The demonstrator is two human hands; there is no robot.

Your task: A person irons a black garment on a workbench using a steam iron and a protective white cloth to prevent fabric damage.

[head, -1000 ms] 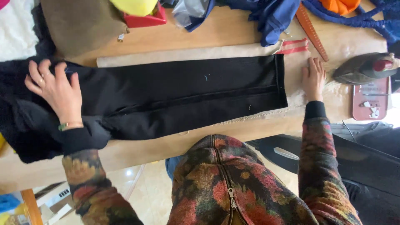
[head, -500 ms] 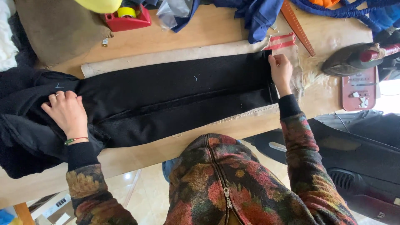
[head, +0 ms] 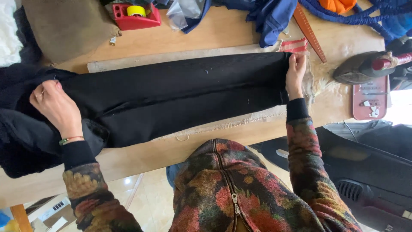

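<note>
A long black garment [head: 171, 96], folded lengthwise like a trouser leg, lies flat across a pale cloth pad [head: 214, 124] on a wooden table [head: 223, 36]. My left hand [head: 56, 107] rests on the bunched upper end of the garment at the left, fingers curled into the fabric. My right hand [head: 295, 75] grips the hem at the garment's right end, thumb and fingers pinching the edge. Both arms wear dark cuffs under a floral jacket.
A flat iron [head: 365, 66] lies at the right beside a pink rest plate [head: 371, 99]. A red tray with yellow tape [head: 137, 16], blue fabric [head: 266, 17], an orange ruler [head: 310, 31], a tan cloth [head: 64, 28] and striped pink fabric [head: 294, 45] sit at the far side.
My right hand moved left from the table beside the iron onto the garment's hem and took hold of it. My left hand slid toward the bunched left end.
</note>
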